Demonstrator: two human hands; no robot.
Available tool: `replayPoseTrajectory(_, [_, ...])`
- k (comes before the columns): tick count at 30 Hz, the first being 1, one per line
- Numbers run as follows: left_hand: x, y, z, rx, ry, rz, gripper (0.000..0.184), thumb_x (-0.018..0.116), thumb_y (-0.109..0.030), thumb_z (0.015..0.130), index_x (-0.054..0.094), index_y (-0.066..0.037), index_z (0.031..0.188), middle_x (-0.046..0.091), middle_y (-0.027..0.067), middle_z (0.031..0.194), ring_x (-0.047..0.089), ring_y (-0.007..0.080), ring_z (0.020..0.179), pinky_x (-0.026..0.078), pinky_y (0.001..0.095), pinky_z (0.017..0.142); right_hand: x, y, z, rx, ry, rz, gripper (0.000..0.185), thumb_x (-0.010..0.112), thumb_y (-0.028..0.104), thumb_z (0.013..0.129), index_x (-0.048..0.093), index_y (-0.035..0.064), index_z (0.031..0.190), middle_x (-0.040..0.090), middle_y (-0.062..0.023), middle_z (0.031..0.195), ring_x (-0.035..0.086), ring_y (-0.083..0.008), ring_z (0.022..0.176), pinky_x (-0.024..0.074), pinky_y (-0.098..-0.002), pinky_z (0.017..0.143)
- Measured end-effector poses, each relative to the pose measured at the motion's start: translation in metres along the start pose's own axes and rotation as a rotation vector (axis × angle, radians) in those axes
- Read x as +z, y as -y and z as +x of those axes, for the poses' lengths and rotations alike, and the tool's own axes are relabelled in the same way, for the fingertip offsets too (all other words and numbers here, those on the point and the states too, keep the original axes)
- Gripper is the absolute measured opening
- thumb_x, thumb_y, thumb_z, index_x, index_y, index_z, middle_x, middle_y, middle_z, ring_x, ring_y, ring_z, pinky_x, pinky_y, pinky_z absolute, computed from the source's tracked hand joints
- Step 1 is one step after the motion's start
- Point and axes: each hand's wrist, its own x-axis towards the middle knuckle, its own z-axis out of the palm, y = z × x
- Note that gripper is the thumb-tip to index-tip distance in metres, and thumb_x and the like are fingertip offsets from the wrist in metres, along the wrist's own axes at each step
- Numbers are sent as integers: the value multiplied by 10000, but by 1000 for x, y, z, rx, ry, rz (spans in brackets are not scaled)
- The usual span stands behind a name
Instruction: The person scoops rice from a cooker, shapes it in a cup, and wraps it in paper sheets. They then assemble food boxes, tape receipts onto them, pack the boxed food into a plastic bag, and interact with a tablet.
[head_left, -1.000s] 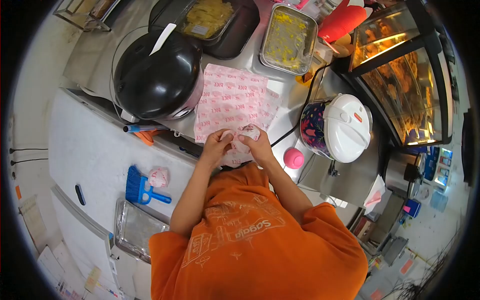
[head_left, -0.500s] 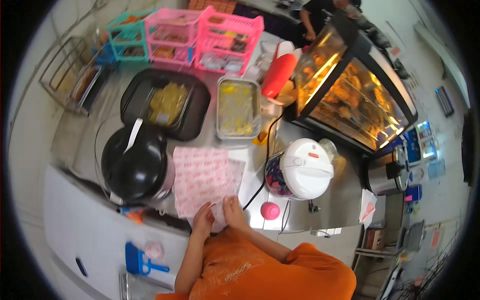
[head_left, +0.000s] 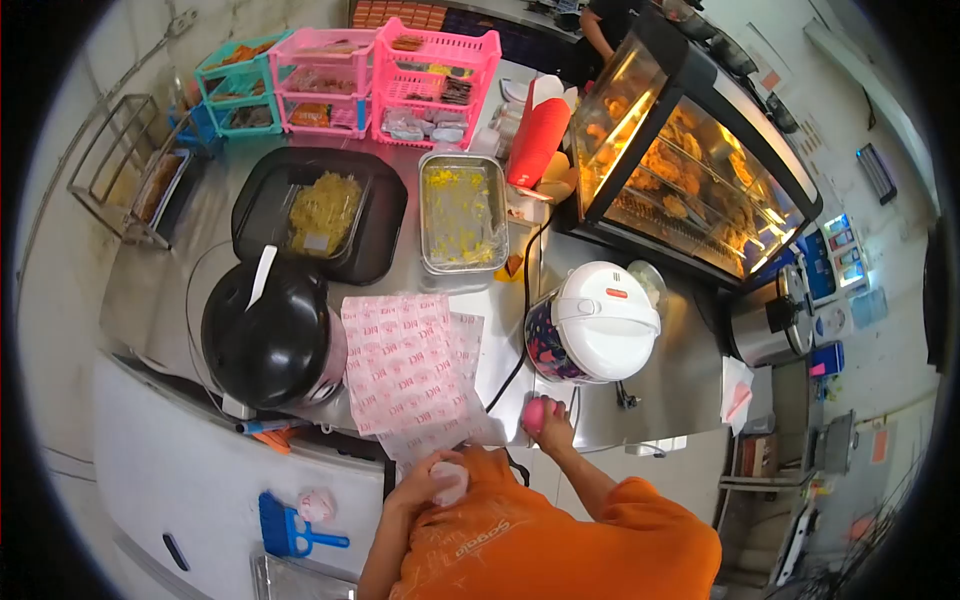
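My left hand is wrapped round a pale paper bundle close to my orange shirt, at the counter's front edge. My right hand has its fingers around a small pink cup on the steel counter. Printed pink-and-white wrapping paper lies between a black rice cooker and the white-lidded cooker. The sheets' near end reaches towards my left hand.
Behind the paper are a black tray with noodle-like food and a metal tray with yellow bits. A glass food warmer stands right. A co-worker's arm shows behind. Below left lies a blue brush.
My right hand has left the paper bundle, moved right and taken hold of the pink cup. My left hand has drawn the bundle towards my body. The view has tilted up to show more counter.
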Motion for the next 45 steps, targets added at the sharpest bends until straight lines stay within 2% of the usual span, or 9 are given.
replayPoseTrajectory(7, [11,-15,-46,89,-267,20,472,779,-103,759,596,-84,1194,619,28,1081,585,129,998,504,301,870,-46,127,21,-524,-137,324,853,808,319,717,374,-6,1376,505,-273,1253,498,-460,1144,435,-490,957])
replayPoseTrajectory(14, [25,33,-146,300,-621,-269,408,722,-86,817,587,-45,1200,637,55,1041,597,114,919,491,245,819,26,250,46,-840,-324,-268,919,718,491,787,333,-29,1440,438,-293,1387,445,-428,1257,354,-526,1038])
replayPoseTrajectory(18, [44,67,-204,453,-779,-904,453,632,-58,864,511,-46,1301,653,128,1023,643,190,880,582,344,727,-22,371,-84,-1196,421,169,879,731,524,739,420,56,1415,470,-236,1389,437,-442,1276,366,-497,1054])
replayPoseTrajectory(19, [41,84,-214,501,-841,-930,488,623,-68,874,471,-60,1338,648,152,1044,649,215,872,594,373,700,-13,387,-115,-1506,198,226,872,770,492,700,442,111,1413,494,-220,1369,470,-437,1246,393,-508,1029])
replayPoseTrajectory(22, [45,106,-232,553,-989,-952,592,624,-122,893,372,-108,1428,585,236,1208,653,257,855,596,378,671,63,410,-161,-1403,364,-66,781,762,340,705,419,166,1385,528,-251,1257,546,-426,1138,481,-514,916])
replayPoseTrajectory(26, [32,149,-270,547,-973,-695,751,685,-203,856,303,-134,1499,506,239,1367,630,259,964,575,364,748,53,361,-183,-1017,494,451,646,730,287,713,454,110,1270,556,-234,1169,589,-418,1001,494,-478,861])
replayPoseTrajectory(30, [42,148,-277,525,-635,-683,790,715,-202,814,313,-110,1488,519,175,1361,586,241,1086,553,365,839,5,259,-227,-1033,656,767,569,728,292,769,485,54,1224,581,-206,1135,595,-386,1011,482,-433,888])
replayPoseTrajectory(35, [84,171,-231,255,-215,-553,810,748,-190,768,335,-60,1453,559,101,1222,617,233,1022,562,349,816,-5,134,-295,-718,211,956,437,635,335,916,517,35,1211,609,-190,1094,594,-348,1016,466,-432,881])
replayPoseTrajectory(45, [295,194,-91,-159,659,570,949,767,-120,768,195,-102,1525,477,144,1357,547,252,1161,482,366,958,-35,-159,-404,569,34,1624,415,656,359,921,637,-13,1106,661,-63,903,606,-126,796,515,-275,735])
